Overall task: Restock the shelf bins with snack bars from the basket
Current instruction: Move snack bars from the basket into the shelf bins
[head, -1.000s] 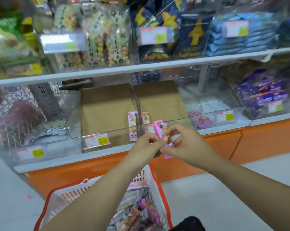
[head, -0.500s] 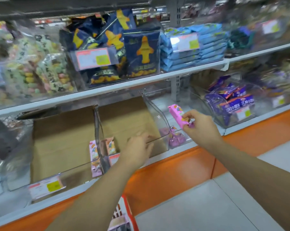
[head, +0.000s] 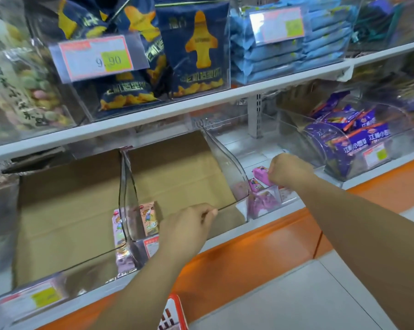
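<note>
Right hand (head: 288, 169) lowered, pink bar (head: 260, 174) pointing left

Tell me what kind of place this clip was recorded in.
Most likely a shop's snack aisle: white shelves hold clear bins of packaged snacks, price labels are clipped to the bin fronts, and a red shopping basket shows at the bottom edge.

Basket (head: 174, 312) mostly beyond bottom edge; price label (head: 278, 25) text illegible.

Head view, downward, near shelf bins (head: 260, 201)
</note>
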Demonstrator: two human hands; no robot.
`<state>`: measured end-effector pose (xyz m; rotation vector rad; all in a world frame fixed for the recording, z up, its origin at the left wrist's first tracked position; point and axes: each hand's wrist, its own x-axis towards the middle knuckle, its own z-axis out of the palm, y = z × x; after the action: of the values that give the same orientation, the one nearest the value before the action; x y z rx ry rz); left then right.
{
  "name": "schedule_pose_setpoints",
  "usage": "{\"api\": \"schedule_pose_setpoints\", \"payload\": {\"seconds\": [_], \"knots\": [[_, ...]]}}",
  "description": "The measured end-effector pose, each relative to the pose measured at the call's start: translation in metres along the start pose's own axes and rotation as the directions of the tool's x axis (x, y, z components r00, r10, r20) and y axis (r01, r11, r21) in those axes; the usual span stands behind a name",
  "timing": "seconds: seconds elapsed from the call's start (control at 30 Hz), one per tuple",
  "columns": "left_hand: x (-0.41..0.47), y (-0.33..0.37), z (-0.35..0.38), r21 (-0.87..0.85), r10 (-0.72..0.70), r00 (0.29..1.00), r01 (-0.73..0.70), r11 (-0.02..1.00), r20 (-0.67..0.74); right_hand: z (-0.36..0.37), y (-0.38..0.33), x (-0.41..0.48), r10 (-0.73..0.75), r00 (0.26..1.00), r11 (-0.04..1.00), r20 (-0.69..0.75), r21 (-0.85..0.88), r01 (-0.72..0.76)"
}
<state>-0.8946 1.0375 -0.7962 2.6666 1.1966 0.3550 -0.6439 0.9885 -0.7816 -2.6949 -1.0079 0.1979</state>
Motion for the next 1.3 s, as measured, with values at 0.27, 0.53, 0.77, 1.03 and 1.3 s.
{"api": "schedule_pose_setpoints", "payload": {"seconds": [0.27,0.53,0.77,1.03,1.3], "knots": [[-0.004,0.0,0.006,0.106,0.047,0.994,-0.036,0.994,-0.098,-0.005,-0.008,0.013,-0.047,0.942,0.99,0.333,-0.106,0.087],[-0.007,-0.003,0.008,0.147,0.108,0.989,-0.091,0.985,-0.106,-0.011,-0.005,-0.01,-0.148,0.954,0.983,0.259,-0.072,0.172],[-0.05,-0.027,-0.005,-0.216,0.314,0.923,-0.361,0.907,-0.223,0.003,-0.01,-0.118,-0.456,0.776,0.81,-0.436,0.156,0.565],[-0.164,-0.119,-0.012,-0.231,0.105,0.989,-0.126,0.965,-0.099,0.09,-0.054,-0.219,-0.648,0.75,0.67,-0.134,0.368,0.644],[-0.234,-0.209,0.034,-0.282,-0.178,0.982,0.189,0.941,0.062,0.167,-0.096,-0.258,-0.703,0.676,0.699,0.22,0.387,0.601]]}}
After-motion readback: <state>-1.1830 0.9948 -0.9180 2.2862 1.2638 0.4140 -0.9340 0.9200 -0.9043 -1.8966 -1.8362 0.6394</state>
